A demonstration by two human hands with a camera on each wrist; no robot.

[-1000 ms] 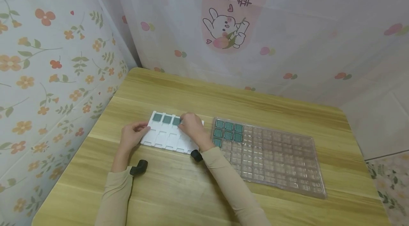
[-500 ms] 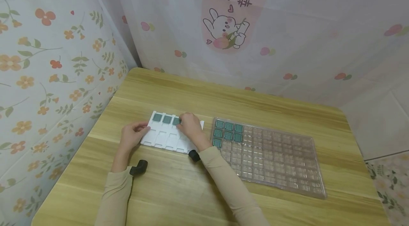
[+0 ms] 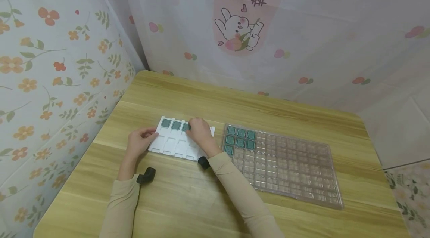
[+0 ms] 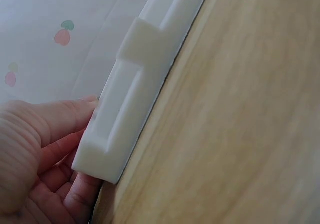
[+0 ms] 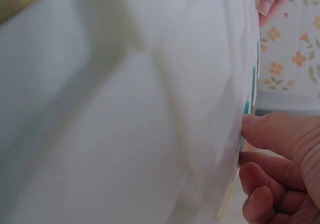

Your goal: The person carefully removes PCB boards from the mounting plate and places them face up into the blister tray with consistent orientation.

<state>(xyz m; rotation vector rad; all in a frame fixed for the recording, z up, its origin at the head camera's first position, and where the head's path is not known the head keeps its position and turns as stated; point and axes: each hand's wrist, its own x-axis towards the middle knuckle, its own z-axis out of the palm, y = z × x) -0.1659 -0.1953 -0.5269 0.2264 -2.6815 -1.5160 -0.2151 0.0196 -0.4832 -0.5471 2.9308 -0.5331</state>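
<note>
My left hand (image 3: pixel 138 143) grips the left edge of a white plastic tray (image 3: pixel 172 144). In the left wrist view the thumb lies on the tray's rim, with the other fingers curled beside and under its corner. At the tray's far row, my right hand (image 3: pixel 201 133) pinches a small square green chip (image 5: pixel 243 144) between thumb and forefinger. The hand mostly hides that chip in the head view. Green chips lie in the left pockets of that row, among them one chip (image 3: pixel 165 123) at the corner and another chip (image 3: pixel 176 125) beside it.
A clear plastic tray (image 3: pixel 292 163) with many pockets lies right of the white one; several green chips (image 3: pixel 240 142) fill its far left corner. Black camera mounts (image 3: pixel 146 176) stick out from both wrists. The wooden table (image 3: pixel 178 200) meets a curtain at the back.
My right hand has shifted very slightly left over the white tray's far row. The left hand and both trays stay where they were.
</note>
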